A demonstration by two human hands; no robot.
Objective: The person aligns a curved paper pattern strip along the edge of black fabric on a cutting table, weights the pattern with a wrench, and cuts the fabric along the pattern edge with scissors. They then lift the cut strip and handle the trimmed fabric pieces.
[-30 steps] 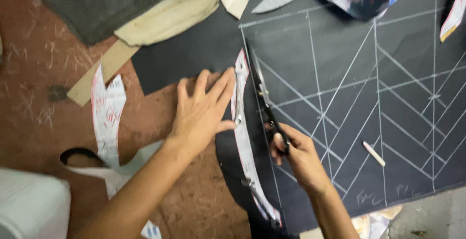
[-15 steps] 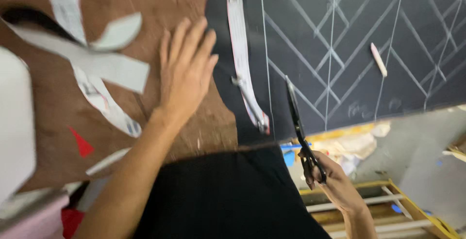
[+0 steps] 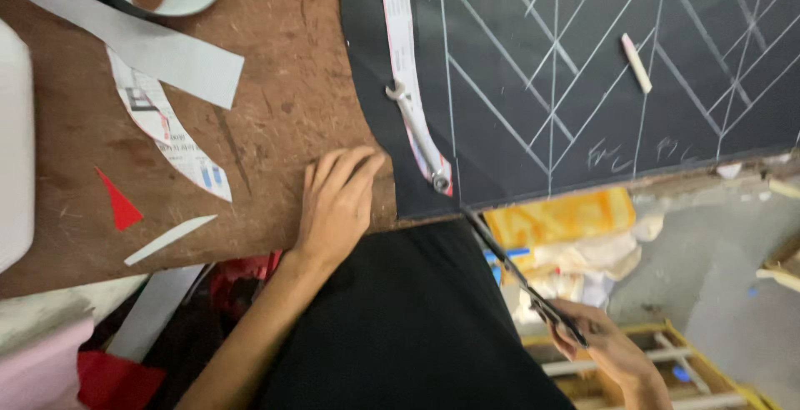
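My left hand (image 3: 337,202) lies flat, fingers together, on the brown table (image 3: 275,118) near its front edge, just left of the dark fabric (image 3: 583,68). That fabric carries white chalk lines and a long curved paper pattern strip (image 3: 412,85) along its left side. My right hand (image 3: 604,347) is below the table edge, closed on the handles of black scissors (image 3: 517,272). The blades point up toward the fabric's lower left corner. A white chalk stick (image 3: 636,62) rests on the fabric.
Paper offcuts lie on the table at the left: a grey strip (image 3: 142,43), a printed curved piece (image 3: 167,139), a small red triangle (image 3: 118,203). A white object (image 3: 12,143) sits at the far left. Under the table are yellow material (image 3: 567,218) and a wooden frame (image 3: 667,368).
My view has tilted down toward the table's front edge. My left hand slid back to that edge. My right hand with the scissors dropped lower, off the fabric.
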